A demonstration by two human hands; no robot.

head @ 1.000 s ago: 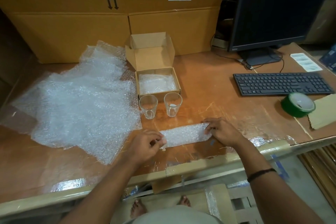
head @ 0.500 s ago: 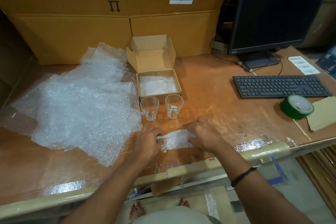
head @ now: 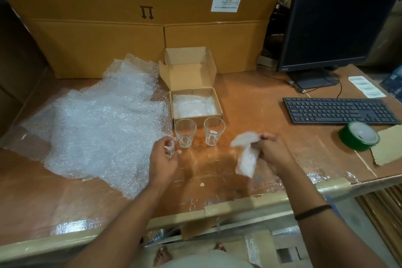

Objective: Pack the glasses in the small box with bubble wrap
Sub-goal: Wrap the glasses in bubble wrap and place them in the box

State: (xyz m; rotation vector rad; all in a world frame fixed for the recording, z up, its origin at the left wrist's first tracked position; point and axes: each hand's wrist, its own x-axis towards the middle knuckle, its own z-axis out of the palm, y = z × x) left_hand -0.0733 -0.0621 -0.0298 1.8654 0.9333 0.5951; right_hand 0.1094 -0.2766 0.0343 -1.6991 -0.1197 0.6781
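Two empty clear glasses, the left glass [head: 185, 132] and the right glass [head: 213, 131], stand upright side by side just in front of the small open cardboard box [head: 218, 102]. A bubble wrap sheet [head: 193, 105] lines the box. My right hand [head: 274, 152] grips a folded bubble wrap strip [head: 247, 156] lifted off the table, right of the glasses. My left hand [head: 163, 163] hovers with loosely curled fingers just left of the left glass, not touching it. Motion blur hides the fingertips.
A pile of bubble wrap sheets [head: 97, 128] covers the table's left side. A large carton [head: 130, 28] stands behind. At the right are a monitor [head: 332, 28], a keyboard [head: 337, 111], a green tape roll [head: 359, 136] and cardboard pieces [head: 389, 148].
The strip lay flat under both hands. It was folded inward, and now my right hand alone holds it up, while my left hand has let go and moved toward the left glass.
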